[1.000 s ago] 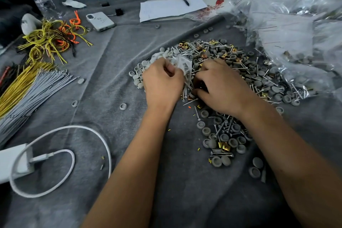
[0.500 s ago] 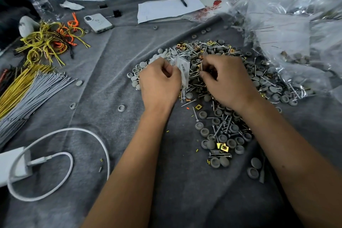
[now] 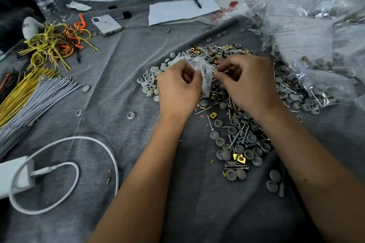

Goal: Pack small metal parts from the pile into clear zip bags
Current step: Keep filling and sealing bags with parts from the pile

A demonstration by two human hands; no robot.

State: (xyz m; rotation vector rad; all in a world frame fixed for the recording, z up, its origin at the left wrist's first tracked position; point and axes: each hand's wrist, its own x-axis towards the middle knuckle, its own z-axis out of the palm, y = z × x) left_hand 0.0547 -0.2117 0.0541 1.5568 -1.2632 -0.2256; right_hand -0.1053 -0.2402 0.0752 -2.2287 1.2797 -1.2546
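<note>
Grey cloth (image 3: 118, 89) under me | my left hand (image 3: 178, 92) grips a clear zip bag (image 3: 205, 73) | my right hand (image 3: 248, 85) pinches a small part at its mouth | parts pile (image 3: 237, 136) beneath and behind both hands

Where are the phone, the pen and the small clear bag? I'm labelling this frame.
phone (image 3: 106, 24), head view, middle of its white back.
pen (image 3: 197, 2), head view, mid-barrel, on the paper.
small clear bag (image 3: 205, 74), head view, panel between the hands.
</note>
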